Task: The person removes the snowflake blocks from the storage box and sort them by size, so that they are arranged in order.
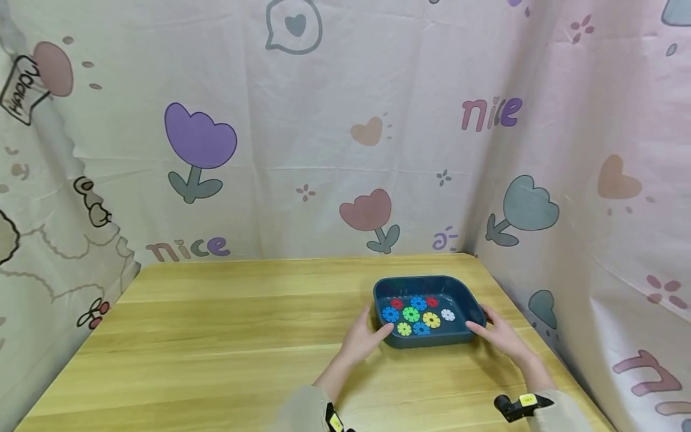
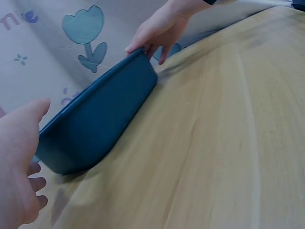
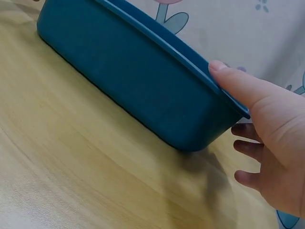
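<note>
A dark blue-green rectangular tray stands at the right side of the wooden table. Inside it lie several small notched plastic discs shaped like flowers: blue, red, green, yellow and white. My left hand holds the tray's left end, thumb by the rim and fingers outside. At the opposite end, my right hand grips the rim, its thumb on top and fingers below outside. Whether the tray's base is slightly raised, I cannot tell.
The wooden table stretches to the left of the tray. A printed curtain hangs behind it and along both sides, close to the right table edge. Black straps with yellow labels circle both wrists.
</note>
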